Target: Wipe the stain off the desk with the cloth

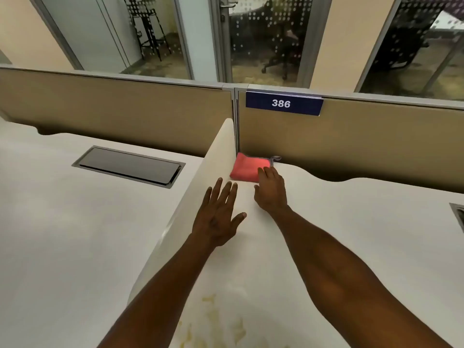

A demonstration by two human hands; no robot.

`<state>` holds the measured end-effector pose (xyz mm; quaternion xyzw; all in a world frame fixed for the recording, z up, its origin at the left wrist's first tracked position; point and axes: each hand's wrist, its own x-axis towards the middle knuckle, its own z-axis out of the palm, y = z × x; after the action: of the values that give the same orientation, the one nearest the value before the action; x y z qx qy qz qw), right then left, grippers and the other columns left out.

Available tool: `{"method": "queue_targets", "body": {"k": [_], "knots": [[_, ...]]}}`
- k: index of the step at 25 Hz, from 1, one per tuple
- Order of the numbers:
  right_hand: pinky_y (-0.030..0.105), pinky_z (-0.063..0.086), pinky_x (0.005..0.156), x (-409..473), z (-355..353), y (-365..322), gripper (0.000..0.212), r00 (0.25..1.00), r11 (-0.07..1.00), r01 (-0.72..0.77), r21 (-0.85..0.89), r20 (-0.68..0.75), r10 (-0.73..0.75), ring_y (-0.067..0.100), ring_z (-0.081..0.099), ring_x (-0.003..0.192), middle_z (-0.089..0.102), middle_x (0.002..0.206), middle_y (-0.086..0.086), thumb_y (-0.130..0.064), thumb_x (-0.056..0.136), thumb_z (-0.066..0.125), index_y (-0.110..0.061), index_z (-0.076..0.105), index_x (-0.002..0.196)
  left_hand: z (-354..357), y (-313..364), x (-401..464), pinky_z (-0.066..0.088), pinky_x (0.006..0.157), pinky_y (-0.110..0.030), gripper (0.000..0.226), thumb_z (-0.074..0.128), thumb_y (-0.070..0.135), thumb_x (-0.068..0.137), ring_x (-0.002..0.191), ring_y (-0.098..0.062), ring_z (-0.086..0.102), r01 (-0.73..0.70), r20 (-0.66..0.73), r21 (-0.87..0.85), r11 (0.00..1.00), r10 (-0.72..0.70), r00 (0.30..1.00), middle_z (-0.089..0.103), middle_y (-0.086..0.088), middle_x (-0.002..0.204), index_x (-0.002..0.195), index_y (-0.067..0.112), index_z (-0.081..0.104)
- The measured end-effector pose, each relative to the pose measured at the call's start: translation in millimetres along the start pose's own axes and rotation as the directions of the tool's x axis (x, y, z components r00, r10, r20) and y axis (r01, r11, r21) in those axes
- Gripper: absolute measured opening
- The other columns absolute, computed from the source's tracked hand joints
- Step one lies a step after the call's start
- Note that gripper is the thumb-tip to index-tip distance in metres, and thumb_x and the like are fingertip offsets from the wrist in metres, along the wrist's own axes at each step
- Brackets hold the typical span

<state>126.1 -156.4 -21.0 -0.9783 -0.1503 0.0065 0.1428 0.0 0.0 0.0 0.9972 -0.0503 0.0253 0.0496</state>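
A folded red cloth (pixel 247 167) is lying at the far end of the white desk (pixel 351 234), tucked into the corner where the white side divider (pixel 200 192) is meeting the tan back partition (pixel 364 146). A small grey loop is sticking out at the cloth's far right corner.

The right hand (pixel 271 189) is reaching forward with its fingertips resting on the near right part of the cloth; the fingers are lying nearly straight rather than curled round it, and the thumb is pointing off to the left above the desk. The left hand (pixel 221 217) is hovering just beside the divider with its fingers spread apart and straight, holding nothing.

A yellowish stain (pixel 221 325) is smeared across the near part of the desk, between the two forearms and well apart from the cloth.

On the neighbouring desk to the left, a recessed cable box (pixel 129 165) is sitting with its dark lid closed, so its contents are hidden. A blue sign reading 386 (pixel 283 103) is hanging on the partition.
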Motion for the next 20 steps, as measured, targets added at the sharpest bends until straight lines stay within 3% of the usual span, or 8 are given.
{"method": "queue_targets", "body": {"k": [2,4,7,9,12,16,18,20], "knots": [[0.048,0.029,0.123,8.9,2.5,2.8,0.063,0.996,0.999,-0.036,-0.017,0.085,0.037,0.032,0.026,0.153,0.03,0.166,0.013,-0.024,0.104,0.056,-0.011,0.027,0.159,4.9,2.0,-2.6,-0.006,0.126,-0.042,0.079,0.025,0.061,0.102,0.157,-0.024,-0.013,-0.005,-0.002,-0.017,1.0,0.005,1.0,0.004,-0.006,0.171,0.162,0.017,0.001],[0.049,0.037,0.116,15.6,4.5,7.6,0.058,0.991,0.996,-0.041,-0.079,0.122,0.051,0.033,0.036,0.147,0.037,0.161,0.013,-0.021,0.104,0.053,-0.014,0.031,0.157,14.5,1.9,-9.2,-0.005,0.126,-0.041,0.079,0.026,0.061,0.102,0.157,-0.024,-0.013,-0.008,0.023,-0.02,1.0,0.008,1.0,0.004,-0.005,0.171,0.162,0.018,0.0],[0.045,0.042,0.107,16.1,6.9,13.8,0.045,0.998,0.981,0.024,-0.192,0.054,-0.014,0.034,0.048,0.133,0.052,0.147,0.013,-0.011,0.1,0.051,-0.014,0.049,0.145,25.6,1.5,-18.7,-0.003,0.127,-0.04,0.078,0.026,0.061,0.102,0.157,-0.023,-0.014,-0.003,0.049,-0.046,0.999,0.005,0.999,0.002,-0.004,0.171,0.162,0.02,-0.002],[0.044,0.043,0.105,8.8,6.1,14.8,0.041,1.0,0.99,0.021,-0.137,0.016,-0.019,0.034,0.051,0.13,0.058,0.14,0.012,-0.009,0.098,0.051,-0.013,0.057,0.138,29.1,3.5,-25.8,0.003,0.128,-0.04,0.079,0.028,0.061,0.102,0.157,-0.022,-0.01,0.021,0.046,-0.101,0.995,-0.016,0.999,0.006,-0.004,0.171,0.163,0.02,0.0],[0.045,0.048,0.104,-16.6,6.8,9.5,0.032,0.994,0.977,-0.071,0.199,-0.067,0.086,0.036,0.059,0.12,0.066,0.129,0.017,-0.013,0.101,0.052,-0.007,0.067,0.128,30.2,13.2,-34.8,0.015,0.125,-0.037,0.078,0.035,0.06,0.101,0.158,-0.021,0.003,0.122,0.032,-0.281,0.952,-0.118,0.992,0.02,-0.003,0.169,0.163,0.018,0.011],[0.043,0.056,0.085,-59.2,-0.9,7.9,0.025,0.987,0.832,-0.091,0.547,-0.063,0.149,0.034,0.068,0.096,0.076,0.105,0.018,-0.015,0.1,0.059,-0.002,0.076,0.113,26.6,27.1,-40.8,0.029,0.118,-0.037,0.068,0.052,0.043,0.102,0.15,-0.023,0.029,0.321,0.087,-0.586,0.744,-0.336,0.938,0.04,-0.007,0.158,0.159,0.018,0.026],[0.035,0.055,0.079,-79.3,-9.4,7.0,0.02,0.981,0.681,-0.14,0.719,0.007,0.193,0.023,0.068,0.088,0.076,0.094,0.006,-0.017,0.101,0.058,-0.012,0.078,0.101,21.9,29.6,-45.4,0.036,0.115,-0.037,0.066,0.06,0.031,0.099,0.141,-0.025,0.042,0.305,0.066,-0.643,0.703,-0.346,0.936,0.049,-0.008,0.15,0.157,0.016,0.032],[0.027,0.052,0.075,-96.0,-18.4,3.7,0.024,0.965,0.449,-0.234,0.863,0.15,0.214,0.018,0.065,0.087,0.072,0.087,-0.002,-0.017,0.102,0.056,-0.021,0.073,0.087,17.0,30.4,-50.4,0.042,0.11,-0.035,0.069,0.067,0.027,0.095,0.132,-0.024,0.051,0.244,0.023,-0.65,0.72,-0.302,0.953,0.056,-0.007,0.142,0.155,0.013,0.035]]}}
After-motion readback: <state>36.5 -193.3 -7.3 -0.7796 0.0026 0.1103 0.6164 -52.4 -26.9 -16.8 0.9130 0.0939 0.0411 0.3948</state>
